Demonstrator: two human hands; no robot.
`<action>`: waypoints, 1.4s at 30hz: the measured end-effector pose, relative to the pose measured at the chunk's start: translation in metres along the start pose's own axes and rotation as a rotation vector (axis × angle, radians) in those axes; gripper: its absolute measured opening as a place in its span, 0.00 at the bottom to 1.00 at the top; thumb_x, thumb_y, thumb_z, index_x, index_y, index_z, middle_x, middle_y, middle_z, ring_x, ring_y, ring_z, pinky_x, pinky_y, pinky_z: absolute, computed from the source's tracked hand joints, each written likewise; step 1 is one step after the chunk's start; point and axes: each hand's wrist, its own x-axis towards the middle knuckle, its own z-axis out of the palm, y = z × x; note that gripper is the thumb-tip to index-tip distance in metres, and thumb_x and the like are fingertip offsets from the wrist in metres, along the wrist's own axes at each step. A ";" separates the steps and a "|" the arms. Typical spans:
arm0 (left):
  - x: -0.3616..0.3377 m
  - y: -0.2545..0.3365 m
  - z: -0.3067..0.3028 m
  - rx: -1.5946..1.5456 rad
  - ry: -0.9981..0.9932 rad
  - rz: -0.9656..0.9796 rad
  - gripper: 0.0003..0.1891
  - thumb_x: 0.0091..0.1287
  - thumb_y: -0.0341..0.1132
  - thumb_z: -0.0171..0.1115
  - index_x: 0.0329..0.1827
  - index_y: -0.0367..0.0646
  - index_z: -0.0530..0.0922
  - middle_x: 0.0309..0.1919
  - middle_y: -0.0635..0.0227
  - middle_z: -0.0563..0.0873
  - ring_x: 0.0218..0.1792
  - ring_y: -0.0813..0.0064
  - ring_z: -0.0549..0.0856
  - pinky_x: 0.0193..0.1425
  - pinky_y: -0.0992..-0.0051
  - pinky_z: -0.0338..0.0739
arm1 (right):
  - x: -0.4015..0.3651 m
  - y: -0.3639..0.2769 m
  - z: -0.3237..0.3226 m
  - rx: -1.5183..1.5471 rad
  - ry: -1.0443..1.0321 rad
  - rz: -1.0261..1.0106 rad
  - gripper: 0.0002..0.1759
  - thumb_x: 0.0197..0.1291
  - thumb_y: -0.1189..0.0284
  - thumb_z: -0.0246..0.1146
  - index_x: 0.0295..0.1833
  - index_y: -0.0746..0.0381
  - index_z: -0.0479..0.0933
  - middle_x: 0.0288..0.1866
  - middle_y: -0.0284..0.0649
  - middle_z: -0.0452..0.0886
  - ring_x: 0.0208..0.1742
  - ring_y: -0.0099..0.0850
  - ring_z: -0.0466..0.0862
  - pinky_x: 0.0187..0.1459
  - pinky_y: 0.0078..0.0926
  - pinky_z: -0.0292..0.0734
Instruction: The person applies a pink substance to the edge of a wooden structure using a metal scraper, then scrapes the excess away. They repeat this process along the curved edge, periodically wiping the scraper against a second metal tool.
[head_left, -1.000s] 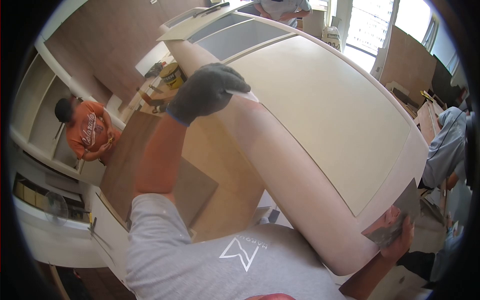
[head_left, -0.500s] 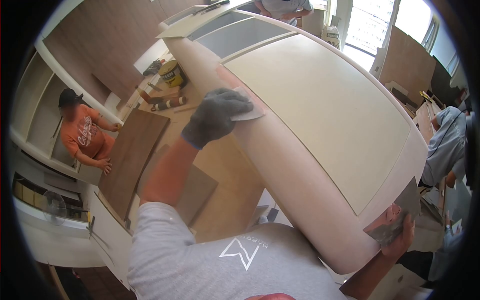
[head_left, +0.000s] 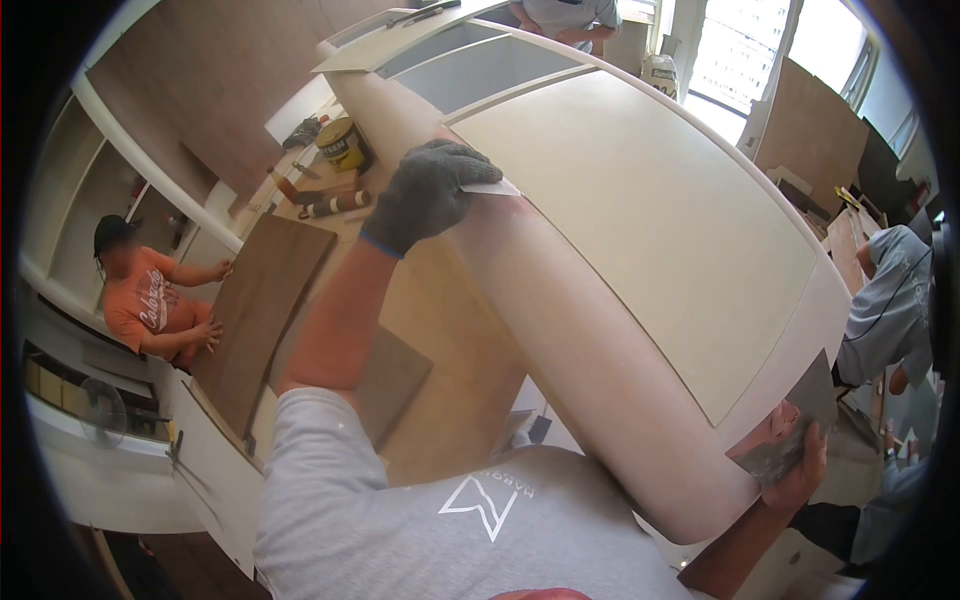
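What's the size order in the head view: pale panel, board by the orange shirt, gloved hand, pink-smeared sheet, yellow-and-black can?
Largest to smallest:
1. Pale panel
2. Board
3. Gloved hand, pink-smeared sheet: too alike to rank
4. Yellow-and-black can

Grey T-shirt (head_left: 400, 530), white angular chest logo (head_left: 487, 507), blue-cuffed dark grey glove (head_left: 424, 195).

A wall of brown wood-look panelling (head_left: 190, 85) rises at the upper left, beside pale open shelving (head_left: 75, 195) with a curved front. At the upper right, bright daylight pours through tall windows (head_left: 745, 50), washing out much of the view, and a large brown board (head_left: 812, 130) leans nearby. A round fan (head_left: 103, 405) stands at the lower left, near the shelving.
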 end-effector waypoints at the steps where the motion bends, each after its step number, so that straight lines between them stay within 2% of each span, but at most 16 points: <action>1: 0.001 -0.003 0.001 -0.007 -0.011 -0.003 0.14 0.62 0.23 0.68 0.45 0.51 0.95 0.46 0.65 0.95 0.53 0.62 0.92 0.62 0.63 0.86 | 0.000 -0.001 0.000 0.002 -0.015 0.007 0.16 0.83 0.68 0.55 0.64 0.67 0.76 0.49 0.39 0.80 0.46 0.30 0.79 0.48 0.33 0.74; 9: 0.002 -0.005 0.010 -0.047 -0.055 -0.001 0.16 0.60 0.20 0.65 0.45 0.49 0.94 0.45 0.64 0.95 0.52 0.60 0.92 0.62 0.63 0.86 | 0.004 -0.001 0.002 -0.037 -0.041 -0.012 0.16 0.82 0.65 0.57 0.61 0.67 0.76 0.42 0.41 0.79 0.42 0.31 0.76 0.45 0.31 0.73; 11: -0.002 -0.008 0.010 -0.030 -0.077 0.009 0.16 0.59 0.20 0.65 0.44 0.48 0.94 0.45 0.63 0.95 0.52 0.60 0.92 0.62 0.62 0.86 | 0.008 -0.002 -0.001 0.038 -0.188 0.050 0.19 0.83 0.64 0.57 0.63 0.69 0.76 0.49 0.45 0.80 0.51 0.34 0.78 0.54 0.35 0.74; 13: -0.005 -0.009 0.004 -0.007 -0.115 -0.004 0.16 0.58 0.20 0.65 0.44 0.47 0.94 0.45 0.62 0.95 0.52 0.59 0.92 0.62 0.61 0.86 | 0.018 -0.011 -0.014 0.184 -0.523 0.183 0.23 0.84 0.64 0.56 0.69 0.73 0.75 0.64 0.51 0.83 0.68 0.41 0.83 0.75 0.44 0.76; 16: -0.021 -0.006 -0.003 -0.020 -0.054 0.045 0.16 0.57 0.19 0.64 0.43 0.45 0.93 0.45 0.60 0.94 0.51 0.56 0.92 0.61 0.61 0.85 | 0.014 -0.012 -0.002 0.201 -0.468 0.149 0.23 0.84 0.64 0.55 0.68 0.74 0.76 0.63 0.52 0.84 0.69 0.42 0.83 0.75 0.43 0.76; 19: -0.039 -0.002 -0.010 -0.046 -0.033 -0.005 0.14 0.58 0.23 0.66 0.43 0.49 0.93 0.45 0.66 0.95 0.49 0.57 0.91 0.60 0.58 0.84 | 0.011 -0.009 -0.005 0.246 -0.472 0.153 0.24 0.84 0.64 0.56 0.69 0.75 0.75 0.63 0.52 0.85 0.68 0.43 0.84 0.74 0.43 0.76; 20: -0.044 0.003 -0.020 0.012 -0.093 -0.043 0.14 0.62 0.24 0.65 0.48 0.47 0.93 0.47 0.64 0.95 0.52 0.56 0.91 0.62 0.59 0.84 | 0.010 -0.007 -0.010 0.258 -0.487 0.154 0.24 0.84 0.64 0.56 0.69 0.75 0.75 0.63 0.53 0.85 0.68 0.43 0.84 0.73 0.42 0.76; 22: -0.049 0.034 -0.026 -0.127 0.114 -0.106 0.13 0.67 0.25 0.64 0.51 0.45 0.92 0.49 0.62 0.95 0.54 0.56 0.91 0.65 0.59 0.83 | 0.018 -0.003 -0.020 0.255 -0.552 0.132 0.25 0.84 0.65 0.56 0.70 0.75 0.75 0.63 0.52 0.86 0.67 0.43 0.85 0.71 0.41 0.78; 24: -0.047 0.090 -0.037 -0.280 0.185 -0.233 0.14 0.73 0.23 0.61 0.57 0.36 0.89 0.56 0.53 0.93 0.59 0.54 0.91 0.68 0.59 0.83 | 0.013 -0.007 -0.006 0.093 -0.321 0.126 0.24 0.84 0.65 0.56 0.70 0.75 0.75 0.61 0.51 0.87 0.63 0.40 0.87 0.69 0.39 0.80; 26: -0.065 0.128 -0.025 -0.122 0.231 -0.147 0.16 0.76 0.26 0.58 0.62 0.43 0.88 0.63 0.57 0.90 0.65 0.54 0.87 0.72 0.60 0.81 | 0.010 -0.008 0.009 -0.028 -0.189 0.149 0.23 0.83 0.66 0.56 0.69 0.74 0.76 0.60 0.50 0.88 0.60 0.38 0.88 0.66 0.37 0.81; 27: -0.068 0.140 -0.015 -0.163 0.231 0.028 0.19 0.78 0.28 0.57 0.68 0.44 0.86 0.67 0.58 0.88 0.68 0.53 0.85 0.74 0.60 0.79 | 0.014 -0.003 0.014 -0.067 -0.172 0.173 0.22 0.83 0.67 0.56 0.69 0.74 0.77 0.59 0.49 0.88 0.59 0.37 0.89 0.65 0.36 0.82; 28: -0.067 0.166 -0.009 -0.278 0.205 0.000 0.19 0.78 0.29 0.57 0.69 0.43 0.85 0.68 0.58 0.87 0.68 0.53 0.85 0.75 0.58 0.79 | 0.016 -0.002 0.022 -0.105 -0.154 0.197 0.21 0.83 0.67 0.56 0.68 0.73 0.77 0.58 0.49 0.89 0.57 0.35 0.90 0.63 0.35 0.83; 30: -0.057 0.208 0.006 -0.536 0.274 0.168 0.22 0.68 0.27 0.65 0.66 0.42 0.86 0.64 0.55 0.88 0.68 0.53 0.85 0.76 0.55 0.78 | 0.015 -0.003 0.057 0.065 -0.224 0.303 0.20 0.83 0.68 0.57 0.67 0.72 0.78 0.57 0.47 0.89 0.55 0.34 0.91 0.61 0.34 0.84; 32: -0.042 0.245 0.008 -0.510 0.229 0.271 0.24 0.58 0.25 0.71 0.60 0.46 0.88 0.63 0.58 0.88 0.67 0.54 0.85 0.75 0.51 0.78 | 0.016 -0.004 0.080 0.159 -0.310 0.383 0.19 0.83 0.68 0.58 0.66 0.71 0.79 0.56 0.46 0.90 0.54 0.34 0.91 0.59 0.34 0.86; 35: -0.038 0.270 0.025 -0.385 0.220 0.373 0.16 0.67 0.30 0.71 0.58 0.44 0.86 0.62 0.57 0.86 0.63 0.50 0.86 0.74 0.48 0.79 | 0.021 0.008 0.090 0.125 -0.389 0.367 0.17 0.82 0.68 0.59 0.65 0.69 0.79 0.55 0.45 0.90 0.52 0.34 0.92 0.56 0.34 0.88; 42: -0.049 0.249 0.001 -0.005 0.131 0.279 0.20 0.59 0.27 0.70 0.55 0.54 0.90 0.57 0.67 0.89 0.63 0.55 0.86 0.78 0.46 0.76 | 0.011 -0.014 0.084 0.114 -0.305 0.341 0.20 0.79 0.69 0.63 0.70 0.66 0.77 0.61 0.42 0.87 0.57 0.31 0.89 0.57 0.30 0.86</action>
